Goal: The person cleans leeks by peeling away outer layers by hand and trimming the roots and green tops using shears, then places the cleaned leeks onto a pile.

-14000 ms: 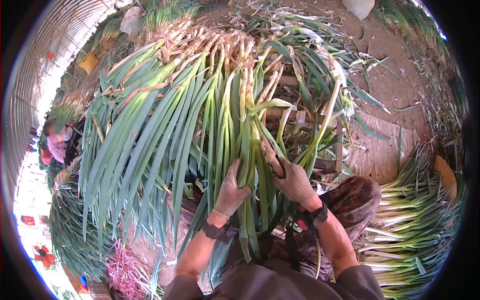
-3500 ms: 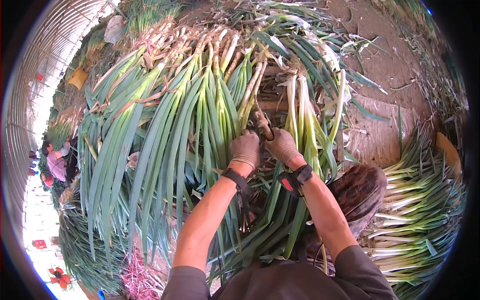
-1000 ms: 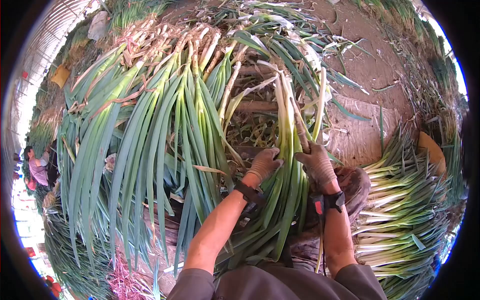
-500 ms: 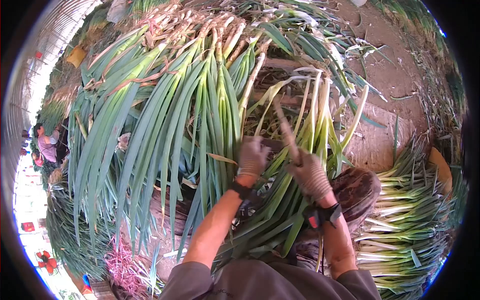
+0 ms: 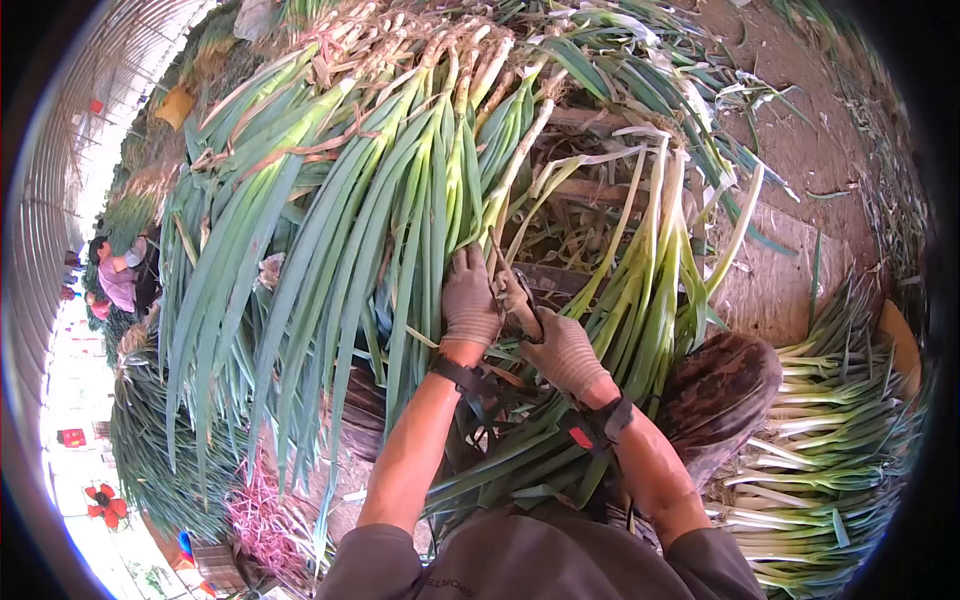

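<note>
My left hand (image 5: 471, 300), in a ribbed knit glove, lies with its fingers stretched out against the green leaves of the nearest long green onion (image 5: 522, 150). That onion is at the right end of a thick row of green onions (image 5: 300, 210), roots at the far side and leaves hanging toward me. My right hand (image 5: 566, 355), gloved the same way, is closed around a brown stick-like piece (image 5: 517, 300), whose upper end points up beside my left fingers. Just right of it, pale-stemmed onions (image 5: 655, 240) stand fanned out, leaves running down to my lap.
Cleaned onions (image 5: 800, 450) are stacked at right beside my knee (image 5: 720, 390). Loose leaves and trimmings (image 5: 700, 110) litter the dirt floor (image 5: 790, 100). Pink ties (image 5: 265, 525) and more onion bundles (image 5: 165, 450) are at lower left. Another person (image 5: 120, 275) sits at far left.
My right hand has swung left and down with the brown piece, now beside my left hand. My left hand has shifted slightly left, onto the leaves. The view has turned a little.
</note>
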`<control>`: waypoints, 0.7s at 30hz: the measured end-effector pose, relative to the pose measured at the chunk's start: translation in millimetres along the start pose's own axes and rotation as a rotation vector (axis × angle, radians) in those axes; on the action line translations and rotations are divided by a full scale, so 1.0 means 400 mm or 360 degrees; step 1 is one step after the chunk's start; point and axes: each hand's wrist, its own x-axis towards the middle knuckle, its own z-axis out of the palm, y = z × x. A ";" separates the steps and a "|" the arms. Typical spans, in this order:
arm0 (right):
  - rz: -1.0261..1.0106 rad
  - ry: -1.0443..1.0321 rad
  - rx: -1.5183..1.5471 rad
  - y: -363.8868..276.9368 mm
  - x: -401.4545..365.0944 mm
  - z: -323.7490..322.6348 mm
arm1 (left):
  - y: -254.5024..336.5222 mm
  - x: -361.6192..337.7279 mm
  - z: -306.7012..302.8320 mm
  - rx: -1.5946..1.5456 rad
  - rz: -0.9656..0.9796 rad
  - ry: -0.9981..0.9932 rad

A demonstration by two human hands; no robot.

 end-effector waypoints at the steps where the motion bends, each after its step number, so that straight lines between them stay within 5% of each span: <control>1: -0.0003 -0.0003 -0.0011 -0.001 0.012 0.006 | 0.003 0.011 0.003 0.0003 -0.0008 0.0008; 21: 0.0053 0.0289 -0.0106 -0.016 0.198 -0.038 | -0.009 0.129 0.053 0.0074 0.0009 -0.0133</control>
